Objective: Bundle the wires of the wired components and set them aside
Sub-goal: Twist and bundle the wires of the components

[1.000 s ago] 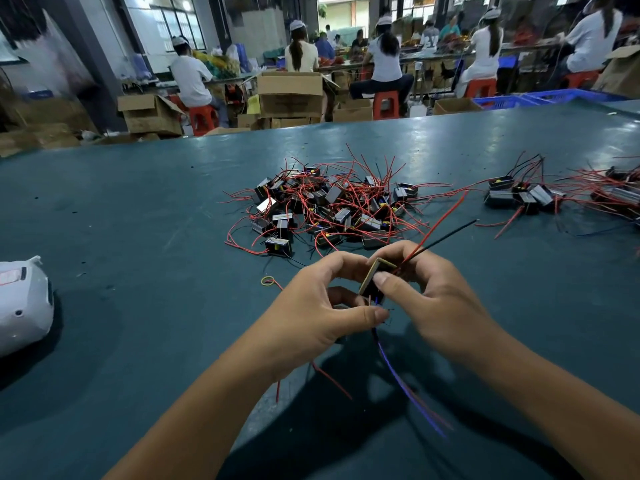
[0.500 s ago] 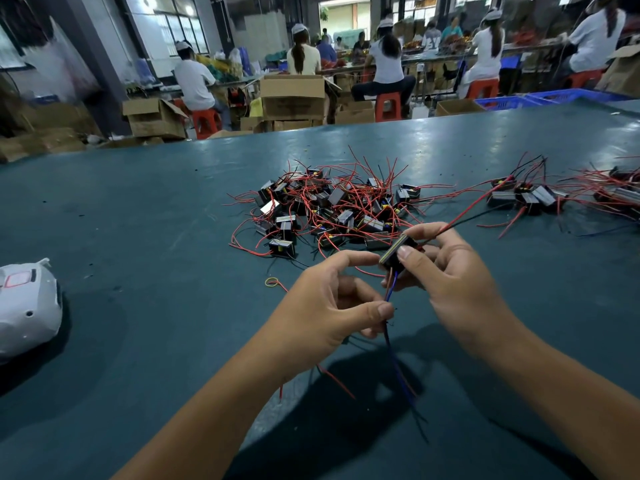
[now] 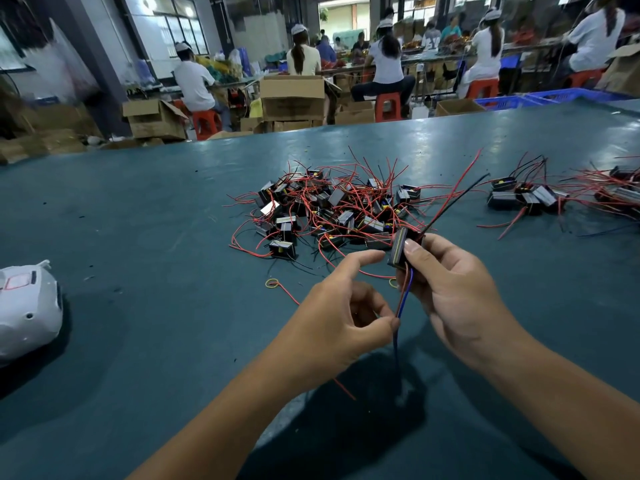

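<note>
Gripping a small black block-shaped wired component [image 3: 398,251] above the matte teal table [image 3: 138,237], the right hand [image 3: 457,299] curls round it; the left hand [image 3: 343,320] pinches its thin blue and red wires [image 3: 403,296] hanging below. Beyond lies a tangled pile of similar red-wired components [image 3: 329,209]

A dark teal table [image 3: 145,237] is showing pale glare patches toward its far side. The pile of components [image 3: 329,209] is showing black bodies, silvery faces, yellow stripes and tangled red wires. The held component [image 3: 398,251] is showing a black body with a yellow-banded edge, trailing red and black wires upward and a blue wire [image 3: 403,299] downward. A yellow rubber band [image 3: 272,284] is lying near a white object [image 3: 27,310].
</note>
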Motion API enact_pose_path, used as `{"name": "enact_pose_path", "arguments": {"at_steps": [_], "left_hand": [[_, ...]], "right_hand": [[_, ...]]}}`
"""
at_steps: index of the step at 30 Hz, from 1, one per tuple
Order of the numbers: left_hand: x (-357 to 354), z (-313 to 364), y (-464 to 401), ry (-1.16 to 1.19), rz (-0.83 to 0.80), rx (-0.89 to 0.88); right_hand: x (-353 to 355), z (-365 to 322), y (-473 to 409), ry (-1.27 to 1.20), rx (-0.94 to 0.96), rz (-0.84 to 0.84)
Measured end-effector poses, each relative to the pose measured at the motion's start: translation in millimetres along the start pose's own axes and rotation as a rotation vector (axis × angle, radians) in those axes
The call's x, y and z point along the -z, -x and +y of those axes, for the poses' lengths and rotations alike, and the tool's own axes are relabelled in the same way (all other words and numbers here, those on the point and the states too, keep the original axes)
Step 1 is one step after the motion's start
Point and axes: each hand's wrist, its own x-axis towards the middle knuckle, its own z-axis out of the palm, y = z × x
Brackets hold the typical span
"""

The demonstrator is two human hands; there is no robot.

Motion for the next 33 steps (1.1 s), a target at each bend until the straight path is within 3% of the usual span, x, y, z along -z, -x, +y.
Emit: {"name": "enact_pose_path", "arguments": {"at_steps": [12,20,24,27,29,33], "left_hand": [[16.6,3.4,-0.8,0.181,-0.093,0.075],[13.4,-1.7,0.6,0.103,-0.11,0.097],[13.1,-0.1,1.0,0.055,-0.081,0.1],[12.6,4.3,0.0,0.018,0.068,0.056],[9.7,6.4,-1.0,0.078,0.144,0.056],[0.7,3.7,-0.5,0.201,0.122,0.111]], "right_hand": [[6.7,-6.1,-3.4,0.08,-0.019,0.067],[0.7,-5.2,1.2,0.044,-0.056,0.021],[1.4,-7.6,5.1,0.131,-0.009,-0.008],[1.6,-8.8,8.8,0.261,0.107,-0.05],[0.3,-8.5,11.3,0.264,0.129,-0.07],[-0.2,-8.2,12.4,0.269,0.119,-0.047]]}}
